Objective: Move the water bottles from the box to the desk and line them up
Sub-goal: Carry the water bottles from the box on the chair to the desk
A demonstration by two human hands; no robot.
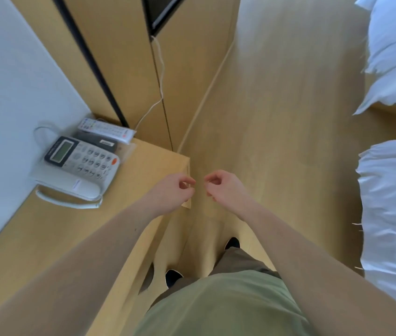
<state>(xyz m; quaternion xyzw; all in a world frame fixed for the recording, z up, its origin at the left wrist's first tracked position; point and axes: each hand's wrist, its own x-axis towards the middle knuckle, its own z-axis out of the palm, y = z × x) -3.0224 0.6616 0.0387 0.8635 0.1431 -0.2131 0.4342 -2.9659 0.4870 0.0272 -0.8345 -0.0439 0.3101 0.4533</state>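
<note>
Both hands, left (172,191) and right (223,189), hovered with curled, empty grips just beyond the corner of the light wooden desk (143,170) bearing a white corded telephone (80,166).

No legible text found. Telephone (80,163) keypad digits and display blurred, unreadable. Remote control (107,129) button markings too small to read. Label on dark device (100,141) beneath remote illegible.
</note>
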